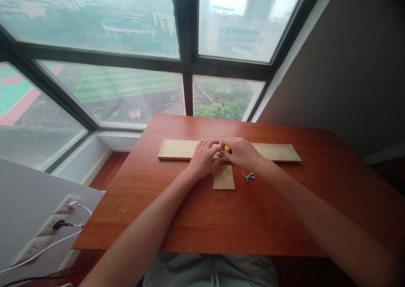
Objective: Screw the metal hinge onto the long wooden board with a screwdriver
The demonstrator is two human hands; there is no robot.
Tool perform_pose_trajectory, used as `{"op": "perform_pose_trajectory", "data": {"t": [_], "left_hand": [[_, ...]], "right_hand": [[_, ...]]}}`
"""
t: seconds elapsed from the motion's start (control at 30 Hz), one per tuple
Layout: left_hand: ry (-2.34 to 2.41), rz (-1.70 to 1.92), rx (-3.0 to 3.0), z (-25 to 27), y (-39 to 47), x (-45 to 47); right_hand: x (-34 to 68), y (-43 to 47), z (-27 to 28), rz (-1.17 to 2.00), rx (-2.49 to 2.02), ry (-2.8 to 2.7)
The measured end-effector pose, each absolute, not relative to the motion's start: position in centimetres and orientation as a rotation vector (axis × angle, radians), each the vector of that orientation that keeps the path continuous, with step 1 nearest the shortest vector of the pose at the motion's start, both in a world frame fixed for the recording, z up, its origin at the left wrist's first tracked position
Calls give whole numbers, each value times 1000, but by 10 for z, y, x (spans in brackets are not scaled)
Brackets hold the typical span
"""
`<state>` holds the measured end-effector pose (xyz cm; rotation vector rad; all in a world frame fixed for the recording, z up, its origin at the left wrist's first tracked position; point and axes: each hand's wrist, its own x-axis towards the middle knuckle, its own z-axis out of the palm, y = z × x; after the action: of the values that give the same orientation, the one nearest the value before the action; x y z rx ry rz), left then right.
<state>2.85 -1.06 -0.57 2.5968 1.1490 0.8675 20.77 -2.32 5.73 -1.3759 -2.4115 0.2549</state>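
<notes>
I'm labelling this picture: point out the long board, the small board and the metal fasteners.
Long board (276, 152), head view: top face, right part.
Small board (224, 179), head view: upper face.
Metal fasteners (248, 177), head view: pile's middle.

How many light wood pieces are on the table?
2: a long board lying across the table, and a small piece nearer the person. The left hand and right hand hide the board's middle, so more could be hidden there.

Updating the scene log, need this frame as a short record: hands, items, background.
left hand: over the long board, grip unclear
right hand: holding a yellow-handled tool
long board: lying across the table
small wood piece: nearer the wearer than the long board
silver fasteners: loose, right of the small wood piece
background: window beyond the table
</notes>
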Motion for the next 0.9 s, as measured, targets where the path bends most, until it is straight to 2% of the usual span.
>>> {"op": "perform_pose_trajectory", "data": {"t": [0.5, 0.9], "left_hand": [[1049, 1018, 2469, 2, -12, 30], [935, 1110, 2377, 5, -18, 32]], "right_hand": [[214, -33, 71, 161, -1564, -2495], [213, -39, 71, 265, -1724, -2395]]}}
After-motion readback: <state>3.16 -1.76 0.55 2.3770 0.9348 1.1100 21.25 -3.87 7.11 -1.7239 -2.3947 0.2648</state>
